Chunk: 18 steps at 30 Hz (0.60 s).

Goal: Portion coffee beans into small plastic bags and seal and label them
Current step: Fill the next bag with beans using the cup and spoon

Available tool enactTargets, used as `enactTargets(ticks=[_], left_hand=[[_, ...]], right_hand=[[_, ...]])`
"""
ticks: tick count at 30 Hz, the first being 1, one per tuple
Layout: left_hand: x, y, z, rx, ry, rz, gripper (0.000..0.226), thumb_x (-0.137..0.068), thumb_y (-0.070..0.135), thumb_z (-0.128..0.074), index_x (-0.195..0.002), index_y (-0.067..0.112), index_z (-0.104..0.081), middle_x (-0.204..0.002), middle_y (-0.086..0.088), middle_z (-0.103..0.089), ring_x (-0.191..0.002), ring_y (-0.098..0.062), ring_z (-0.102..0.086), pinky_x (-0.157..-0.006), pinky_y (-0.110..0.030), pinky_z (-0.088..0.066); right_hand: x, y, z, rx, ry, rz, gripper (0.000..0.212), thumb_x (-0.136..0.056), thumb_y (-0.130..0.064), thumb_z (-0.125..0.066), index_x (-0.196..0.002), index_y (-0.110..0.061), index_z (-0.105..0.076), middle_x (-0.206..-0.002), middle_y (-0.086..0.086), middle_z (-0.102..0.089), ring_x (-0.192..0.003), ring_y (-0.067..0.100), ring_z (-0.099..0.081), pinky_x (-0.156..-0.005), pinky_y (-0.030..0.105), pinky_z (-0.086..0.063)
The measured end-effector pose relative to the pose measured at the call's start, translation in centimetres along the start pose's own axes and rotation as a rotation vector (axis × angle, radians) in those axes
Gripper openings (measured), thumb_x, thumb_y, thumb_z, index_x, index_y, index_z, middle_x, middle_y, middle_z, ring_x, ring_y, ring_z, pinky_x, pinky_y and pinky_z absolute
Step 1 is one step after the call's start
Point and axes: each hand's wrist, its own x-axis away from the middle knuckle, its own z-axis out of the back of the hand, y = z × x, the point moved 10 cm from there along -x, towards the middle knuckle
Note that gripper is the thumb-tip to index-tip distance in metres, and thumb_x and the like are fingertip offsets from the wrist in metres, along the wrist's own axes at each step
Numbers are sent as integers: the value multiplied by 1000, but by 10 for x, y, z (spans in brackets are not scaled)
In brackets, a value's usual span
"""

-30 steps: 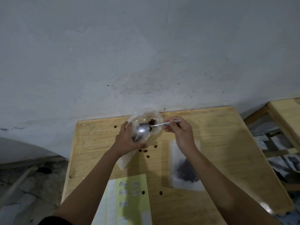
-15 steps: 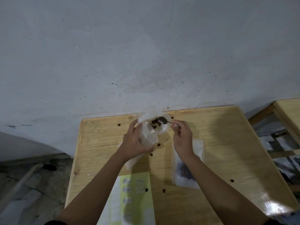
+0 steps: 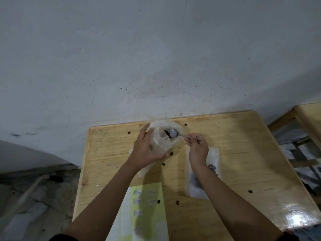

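Beans (image 3: 167, 132), head view: a small dark clump lies in the bowl of one metal spoon (image 3: 172, 133), at the open mouth of a clear plastic bag (image 3: 162, 142). The bag is lifted over the far middle of the table (image 3: 243, 153), its mouth towards the wall (image 3: 156, 58).

Hands, two. The left hand (image 3: 145, 151) grips the bag from the left, fingers reaching up its side and thumb curled under its near edge. The right hand (image 3: 198, 148) pinches the spoon's handle between thumb and fingertips, just right of the bag.

Bags, two. The held bag shows only a dim dark patch low down near the left palm; whether that is beans cannot be told. The second bag (image 3: 214, 157) lies flat on the table right of centre, partly under the right forearm, with a dark mass of beans inside.

Loose beans (image 3: 128, 132), at least seven: two at the far edge, two just near the held bag, two by the sheet, and one at the near right.

Sheet (image 3: 156, 221), one: pale green, at the near edge between the forearms. It bears several small white labels (image 3: 138, 192), whose writing is too blurred to read.

Second table (image 3: 311, 115): one corner shows at the far right.
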Motion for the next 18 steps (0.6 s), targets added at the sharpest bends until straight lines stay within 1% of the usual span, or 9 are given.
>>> enactTargets(ticks=[2,5,6,8,10,12,14,16,18], left_hand=[[1,-6,0,5,8,34,116,-47,73,-65,-144,22,-25,-152,16,-5,-138,-14,-19,-110,-44,-24],[2,-11,-1,-5,17,50,117,-48,72,-65,-144,21,-25,-152,15,-6,-138,-14,-20,-110,-46,-25],[2,-12,-1,-5,21,51,116,-48,72,-65,-144,20,-25,-152,14,-6,-138,-14,-20,-110,-47,-27],[4,-10,-2,13,27,47,113,-49,71,-63,-143,20,-27,-152,15,-6,-137,-12,-20,-109,-50,-30],[5,-6,-4,39,27,33,111,-51,72,-63,-143,19,-29,-151,17,-6,-136,-6,-18,-110,-50,-30],[7,-2,-8,67,14,19,110,-52,70,-65,-143,20,-29,-149,22,-5,-134,-2,-18,-110,-49,-31],[7,1,-13,96,-14,2,107,-53,65,-72,-143,24,-28,-146,27,-5,-135,-2,-18,-111,-45,-30],[7,3,-14,114,-28,-13,105,-57,55,-80,-143,28,-27,-143,29,-5,-133,-1,-18,-110,-38,-30],[8,0,-13,118,-30,-6,104,-59,49,-83,-143,28,-27,-142,28,-6,-131,1,-18,-109,-34,-28]], right_hand=[[2,-3,1,-6,-4,20,26,-96,-5,-46,-79,-19,-60,-84,5,-64,-77,18,-64,-75,23,-52],[7,-11,-2,81,-44,85,20,-96,-6,-44,-88,-10,-61,-89,10,-64,-75,14,-63,-69,13,-52],[8,-14,-3,129,-52,120,18,-97,-6,-43,-91,-8,-61,-92,12,-64,-76,15,-63,-69,12,-51],[13,-22,-7,208,-63,191,18,-96,-6,-42,-93,-11,-59,-98,11,-62,-80,16,-62,-74,18,-51],[18,-21,-11,233,-71,202,19,-96,-5,-41,-93,-15,-57,-100,8,-61,-83,16,-62,-77,20,-49],[22,-10,-10,199,-41,124,18,-96,-6,-41,-94,-12,-58,-96,7,-62,-83,15,-62,-73,13,-49],[23,6,-8,96,2,-11,17,-96,-7,-42,-96,-7,-59,-87,5,-64,-82,16,-63,-66,7,-49],[24,23,-8,-45,32,-164,17,-95,-4,-43,-96,-3,-60,-82,4,-63,-79,17,-63,-61,7,-51],[25,35,-10,-204,63,-313,16,-95,-2,-43,-95,0,-58,-80,7,-61,-73,15,-62,-58,10,-52]])
